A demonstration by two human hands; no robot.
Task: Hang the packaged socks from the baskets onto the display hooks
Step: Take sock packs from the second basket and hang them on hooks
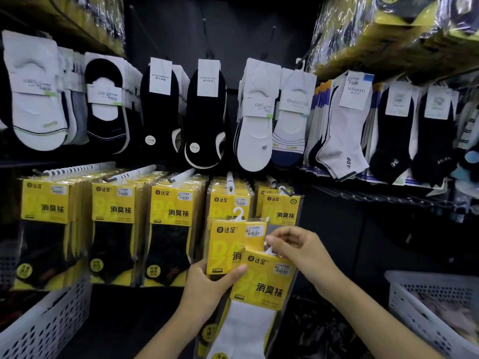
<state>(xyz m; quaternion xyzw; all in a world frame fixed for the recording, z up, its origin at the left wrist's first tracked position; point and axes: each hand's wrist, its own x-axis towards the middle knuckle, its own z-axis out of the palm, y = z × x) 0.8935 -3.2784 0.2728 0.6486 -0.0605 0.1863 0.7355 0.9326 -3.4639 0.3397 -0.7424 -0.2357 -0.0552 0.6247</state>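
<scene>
Left hand (207, 283) grips two yellow sock packs (269, 288); right hand (298, 248) pinches the front pack's white hanger (269, 251). Both packs are held just below the loaded display hooks (230, 181), between two baskets (51, 320).

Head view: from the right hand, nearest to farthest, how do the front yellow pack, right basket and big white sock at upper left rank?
1. The front yellow pack, pinched by the right hand.
2. The right basket, lower right.
3. The big white sock, far upper left.
</scene>
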